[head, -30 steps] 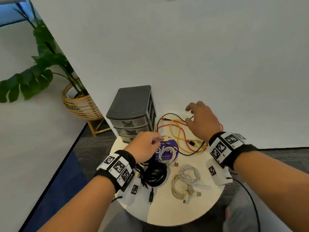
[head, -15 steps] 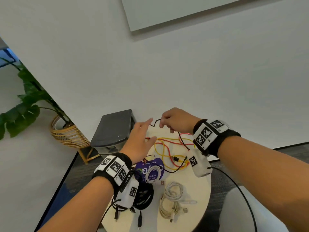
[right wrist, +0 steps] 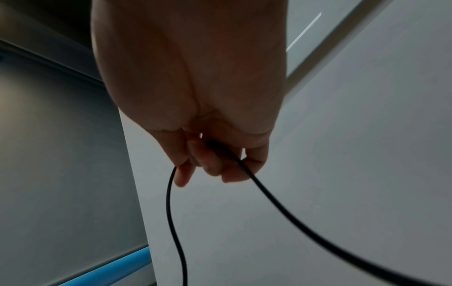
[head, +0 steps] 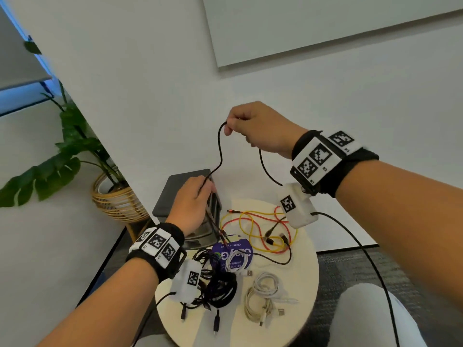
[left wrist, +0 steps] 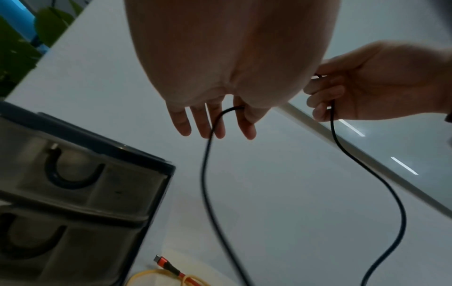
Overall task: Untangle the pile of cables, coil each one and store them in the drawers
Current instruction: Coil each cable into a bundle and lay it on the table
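My right hand (head: 229, 127) is raised above the table and pinches a thin black cable (head: 220, 156) in curled fingers (right wrist: 212, 164). From there the cable drops in a wave to my left hand (head: 203, 189), which hovers over the grey drawer unit (head: 175, 194). In the left wrist view the cable (left wrist: 205, 174) runs between that hand's straight fingers (left wrist: 220, 125) and on down to the table. Its other part hangs from the right hand toward a tangle of red and yellow cables (head: 253, 226). The drawers (left wrist: 85, 183) look closed, with cables inside.
On the round white table (head: 300, 271) lie a black bundle (head: 220, 289), loose white coils (head: 263, 296) and a small white coil on a purple card (head: 235, 261). A potted plant in a wicker basket (head: 115, 201) stands at the left by the wall.
My right hand took the black cable from the tangle and lifted it high. My left hand moved up from the table to the cable over the drawer unit. The view tilted upward.
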The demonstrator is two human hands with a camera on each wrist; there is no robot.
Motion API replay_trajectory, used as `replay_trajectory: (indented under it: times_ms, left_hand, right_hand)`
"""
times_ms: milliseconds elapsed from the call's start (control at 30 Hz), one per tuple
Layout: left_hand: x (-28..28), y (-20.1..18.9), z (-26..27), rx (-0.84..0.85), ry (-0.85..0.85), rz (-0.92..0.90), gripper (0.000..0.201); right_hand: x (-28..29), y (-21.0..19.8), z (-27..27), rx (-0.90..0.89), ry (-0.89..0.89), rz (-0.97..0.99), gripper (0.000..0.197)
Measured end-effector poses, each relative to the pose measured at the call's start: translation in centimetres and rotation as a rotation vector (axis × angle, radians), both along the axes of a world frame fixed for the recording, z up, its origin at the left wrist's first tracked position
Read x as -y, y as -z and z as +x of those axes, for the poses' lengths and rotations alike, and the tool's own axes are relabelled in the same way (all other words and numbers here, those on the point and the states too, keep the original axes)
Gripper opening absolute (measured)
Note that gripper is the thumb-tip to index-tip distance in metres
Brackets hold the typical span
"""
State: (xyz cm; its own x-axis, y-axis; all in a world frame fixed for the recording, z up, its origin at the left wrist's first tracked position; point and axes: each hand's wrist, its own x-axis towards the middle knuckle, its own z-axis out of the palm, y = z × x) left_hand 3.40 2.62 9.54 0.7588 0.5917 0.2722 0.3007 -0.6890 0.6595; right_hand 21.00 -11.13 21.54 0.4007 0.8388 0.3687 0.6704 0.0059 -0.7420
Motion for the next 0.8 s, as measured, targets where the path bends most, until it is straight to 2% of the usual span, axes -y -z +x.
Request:
replay_trajectory:
  times_ms: [133, 200, 333, 400, 500, 600, 700, 767, 800]
  left_hand:
    - [0.3, -0.6, -1.5, 0.098, -0.052, -0.234, 0.035]
    - [1.3, -1.4, -2.1, 0.169, -0.019, -0.405, 0.035]
    - [2.7, -3.0, -2.7, 0.292, 0.061, -0.583, 0.031]
    - [3.3, -4.0, -3.0, 0.403, 0.12, -0.676, 0.03]
    - [4.3, -6.2, -3.5, 0.563, 0.184, -0.744, 0.032]
    - [4.9, -8.8, -3.5, 0.623, 0.228, -0.7, 0.033]
    - [5.3, -11.0, -3.4, 0.627, 0.197, -0.6, 0.035]
    - [5.3, -12.1, -3.2, 0.621, 0.158, -0.556, 0.036]
    - [5.2, -12.5, -3.2, 0.61, 0.142, -0.534, 0.035]
  right_hand:
    - [-0.1, -1.3, 0.2, -0.094, 0.114, 0.175, 0.028]
    - [-0.2, -1.9, 0.4, -0.142, 0.177, 0.261, 0.029]
    - [-0.8, -2.6, 1.3, -0.284, 0.312, 0.397, 0.029]
    - [-0.8, -2.3, 2.3, -0.315, 0.413, 0.414, 0.031]
    - [-0.6, -0.4, 3.4, -0.254, 0.477, 0.29, 0.031]
    - [-0.1, 1.7, 3.3, -0.283, 0.39, 0.136, 0.028]
    - [0.8, 2.5, 1.6, -0.415, 0.181, 0.027, 0.019]
    - [1.1, 2.1, 0.4, -0.389, 0.076, -0.014, 0.018]
    - [1.2, 1.5, -0.3, -0.359, 0.038, -0.029, 0.024]
